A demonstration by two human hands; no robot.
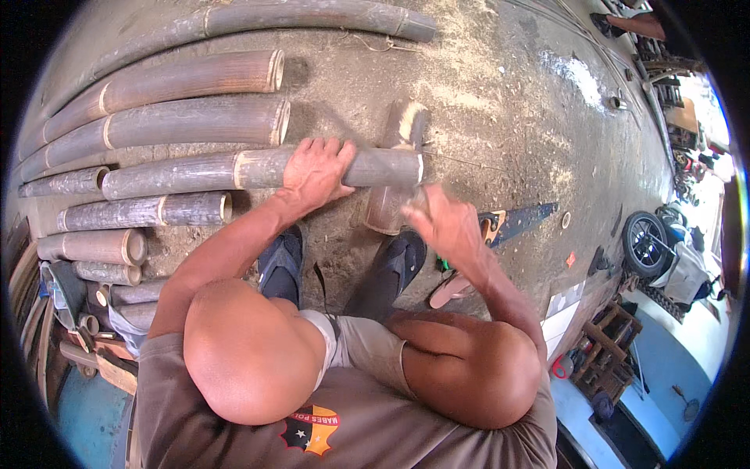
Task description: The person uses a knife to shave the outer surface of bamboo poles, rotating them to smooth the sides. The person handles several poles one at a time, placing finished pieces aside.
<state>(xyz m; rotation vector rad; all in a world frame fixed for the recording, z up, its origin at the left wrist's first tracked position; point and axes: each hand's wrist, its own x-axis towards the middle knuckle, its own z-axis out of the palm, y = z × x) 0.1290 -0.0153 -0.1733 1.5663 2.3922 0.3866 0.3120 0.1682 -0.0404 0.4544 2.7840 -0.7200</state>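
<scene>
My left hand point(316, 170) is closed over the top of a long grey bamboo pole point(187, 173), fingers wrapped round its far side. The cut right end of this pole rests across a shorter brown bamboo piece point(383, 209) lying crosswise under it. Close by that cut end is my right hand point(449, 223), fingers curled together and somewhat blurred. What it holds, if anything, I cannot make out. A hand saw point(527, 221) with a dark blade and an orange-black handle lies on the floor just right of that hand.
Several more bamboo lengths point(195, 121) lie on the left. Sawdust point(461, 98) covers parts of the concrete floor. A pink sandal point(451, 291) lies beside my right leg. A wheel point(646, 242) and wooden rack point(608, 344) stand at right. Another person's limb point(637, 25) shows at the top right.
</scene>
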